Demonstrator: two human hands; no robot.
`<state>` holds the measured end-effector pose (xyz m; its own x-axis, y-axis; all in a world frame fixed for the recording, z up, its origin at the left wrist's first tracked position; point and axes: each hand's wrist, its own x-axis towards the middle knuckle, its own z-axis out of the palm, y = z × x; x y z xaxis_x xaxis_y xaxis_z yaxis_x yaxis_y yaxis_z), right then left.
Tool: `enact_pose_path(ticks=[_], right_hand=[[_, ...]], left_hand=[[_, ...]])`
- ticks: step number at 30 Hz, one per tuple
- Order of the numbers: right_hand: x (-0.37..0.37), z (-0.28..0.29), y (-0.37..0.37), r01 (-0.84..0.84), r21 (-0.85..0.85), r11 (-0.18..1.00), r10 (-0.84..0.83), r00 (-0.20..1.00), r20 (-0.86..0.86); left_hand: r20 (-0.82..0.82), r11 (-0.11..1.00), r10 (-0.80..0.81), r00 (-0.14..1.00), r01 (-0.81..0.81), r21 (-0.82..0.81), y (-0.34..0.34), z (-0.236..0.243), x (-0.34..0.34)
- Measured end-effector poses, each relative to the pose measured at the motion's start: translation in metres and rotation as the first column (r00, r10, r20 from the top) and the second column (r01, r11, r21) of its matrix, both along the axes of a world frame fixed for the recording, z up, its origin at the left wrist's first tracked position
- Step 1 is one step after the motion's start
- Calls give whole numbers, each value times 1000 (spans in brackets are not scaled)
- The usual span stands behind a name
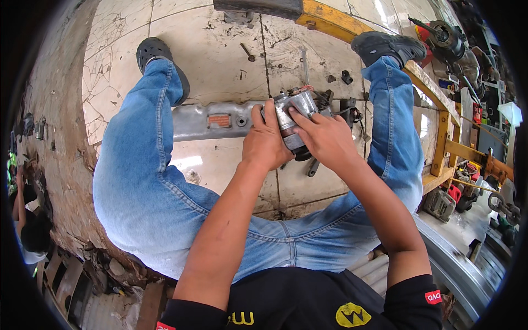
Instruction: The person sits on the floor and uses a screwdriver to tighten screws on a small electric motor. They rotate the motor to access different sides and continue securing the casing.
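Note:
I sit with my knees apart over a tiled floor. My left hand (265, 138) and my right hand (324, 137) both grip a grey cylindrical metal motor part (294, 107) with copper windings at its far end. It rests above a long grey metal housing (209, 120) that lies across the floor between my legs and bears an orange label. My fingers cover most of the part's near side. A dark piece shows just below it, between my hands.
Loose bolts (247, 52), a wrench (305, 65) and small black pieces (346, 77) lie on the cracked tiles ahead. A yellow metal frame (434, 91) runs along the right, with machines and tools (456, 49) beyond. Another person (25, 220) crouches at far left.

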<state>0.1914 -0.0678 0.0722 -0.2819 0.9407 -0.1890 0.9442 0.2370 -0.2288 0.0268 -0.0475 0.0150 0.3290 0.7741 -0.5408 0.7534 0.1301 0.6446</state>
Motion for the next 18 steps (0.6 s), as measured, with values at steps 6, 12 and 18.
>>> enact_pose_path(ticks=[6, 12, 18], right_hand=[[-7, -3, 5, -40, -5, 999, 40, 999, -21], [-4, -1, 7, -14, -1, 1000, 14, 999, 29], [0, -4, 4, -34, -26, 999, 34, 999, 22]], left_hand=[[25, 997, 25, 999, -27, 66, -5, -6, -6], [26, 998, 40, 999, -41, 53, -2, 1, -1], [-11, 1000, 5, 1000, -5, -3, 0, 0, -4]])
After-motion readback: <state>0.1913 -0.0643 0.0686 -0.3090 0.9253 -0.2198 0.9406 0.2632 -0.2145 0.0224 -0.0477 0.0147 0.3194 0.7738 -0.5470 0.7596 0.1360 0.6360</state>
